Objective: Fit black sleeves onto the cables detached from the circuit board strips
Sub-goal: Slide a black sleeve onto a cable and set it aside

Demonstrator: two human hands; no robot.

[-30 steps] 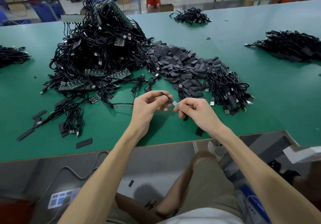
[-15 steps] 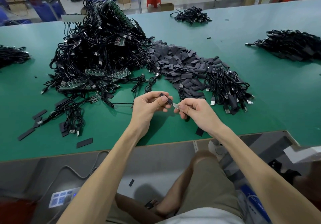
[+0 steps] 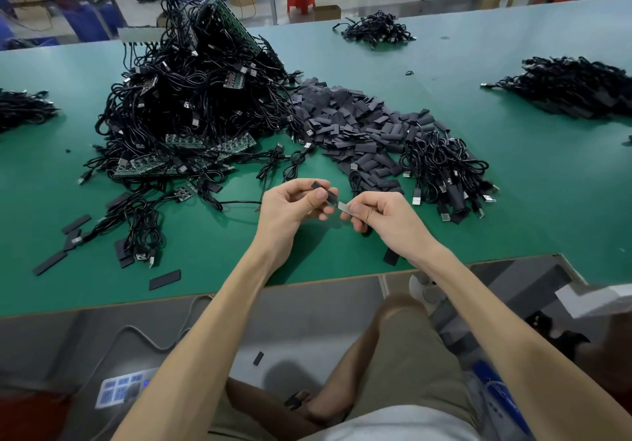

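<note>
Green tabletop (image 3: 513, 201), centre frame: left hand (image 3: 290, 211) pinches a black sleeve (image 3: 325, 192), right hand (image 3: 386, 218) pinches a cable plug (image 3: 343, 208) just beside its mouth. Fitting seems under way; next, the plug must line up and slide in.

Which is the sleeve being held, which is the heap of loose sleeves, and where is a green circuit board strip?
Held sleeve (image 3: 331, 197): head view, its exposed lower end.
Sleeve heap (image 3: 345, 115): head view, middle of the heap.
Board strip (image 3: 186, 142): head view, green face near its middle.
</note>
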